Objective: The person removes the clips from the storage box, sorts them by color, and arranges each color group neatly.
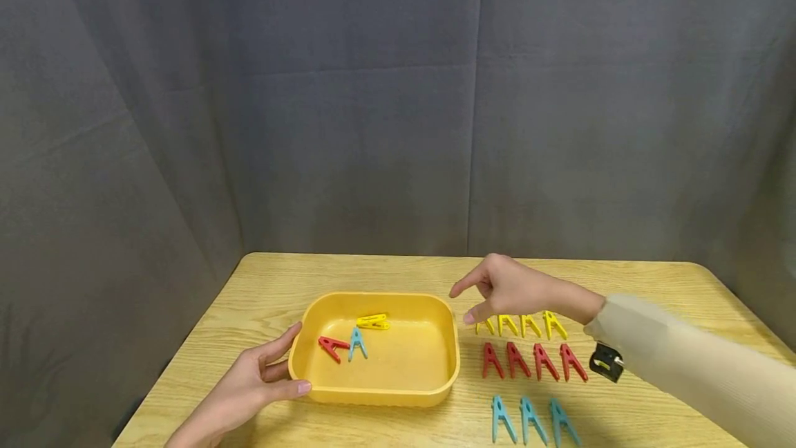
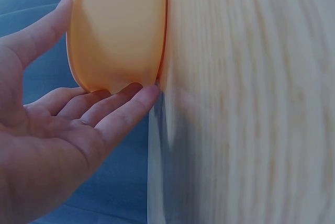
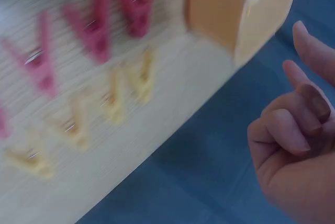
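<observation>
A yellow plastic tub (image 1: 404, 358) sits on the table with a yellow clothespin (image 1: 373, 323), a red clothespin (image 1: 329, 343) and a blue clothespin (image 1: 356, 334) inside. My left hand (image 1: 251, 379) holds the tub's left end, thumb at the near corner and fingers against the side. Beyond the right rim, my right hand (image 1: 510, 289) hovers with nothing in it; thumb and index finger are apart, the other fingers curled. Below and beside it are rows of yellow clothespins (image 1: 550, 316), red clothespins (image 1: 513, 351) and blue clothespins (image 1: 526, 408), partly hidden by the hand and forearm.
The wooden table (image 1: 385, 268) has rounded far corners. Behind it hangs a grey curtain (image 1: 348, 123). A small black device (image 1: 606, 363) is strapped at the right sleeve (image 1: 659, 351). The three clothespin rows take up the table right of the tub.
</observation>
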The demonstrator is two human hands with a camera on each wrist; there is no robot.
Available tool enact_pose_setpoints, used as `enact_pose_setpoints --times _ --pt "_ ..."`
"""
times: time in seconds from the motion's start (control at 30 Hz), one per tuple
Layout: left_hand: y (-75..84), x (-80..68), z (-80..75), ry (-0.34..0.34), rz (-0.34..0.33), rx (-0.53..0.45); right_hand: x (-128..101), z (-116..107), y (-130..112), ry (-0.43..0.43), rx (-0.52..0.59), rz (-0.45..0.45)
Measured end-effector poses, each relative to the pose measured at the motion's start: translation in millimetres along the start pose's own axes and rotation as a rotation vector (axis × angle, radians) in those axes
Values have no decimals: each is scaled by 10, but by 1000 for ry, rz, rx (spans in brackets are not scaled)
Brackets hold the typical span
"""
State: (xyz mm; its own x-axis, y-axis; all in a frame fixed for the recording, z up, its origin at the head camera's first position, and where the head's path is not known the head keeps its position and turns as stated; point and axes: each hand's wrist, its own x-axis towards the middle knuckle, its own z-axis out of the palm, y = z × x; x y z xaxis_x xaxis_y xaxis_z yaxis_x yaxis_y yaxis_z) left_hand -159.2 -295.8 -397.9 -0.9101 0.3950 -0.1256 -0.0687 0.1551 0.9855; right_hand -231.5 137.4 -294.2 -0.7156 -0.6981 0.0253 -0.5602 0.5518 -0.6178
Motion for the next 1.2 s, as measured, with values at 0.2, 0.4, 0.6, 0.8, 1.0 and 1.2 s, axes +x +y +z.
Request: enact_pose_setpoints --times 0.2,0.4,0.6,0.8,1.0,1.2 --pt "4 -12 2 1 -1 -1 437 295 -231 -62 -52 -18" --pt "1 -30 1 -13 7 -17 763 542 -312 -111 -108 -75" --pt "0 -39 2 -17 11 -29 1012 763 -360 -156 -113 -41" --pt "7 -46 32 -25 27 -38 1156 920 -401 -190 -130 14" --pt "18 -50 51 -24 26 -28 1239 1050 -412 -180 -167 99" --pt "12 -51 61 -12 13 -21 1292 1130 -444 -158 -191 172"
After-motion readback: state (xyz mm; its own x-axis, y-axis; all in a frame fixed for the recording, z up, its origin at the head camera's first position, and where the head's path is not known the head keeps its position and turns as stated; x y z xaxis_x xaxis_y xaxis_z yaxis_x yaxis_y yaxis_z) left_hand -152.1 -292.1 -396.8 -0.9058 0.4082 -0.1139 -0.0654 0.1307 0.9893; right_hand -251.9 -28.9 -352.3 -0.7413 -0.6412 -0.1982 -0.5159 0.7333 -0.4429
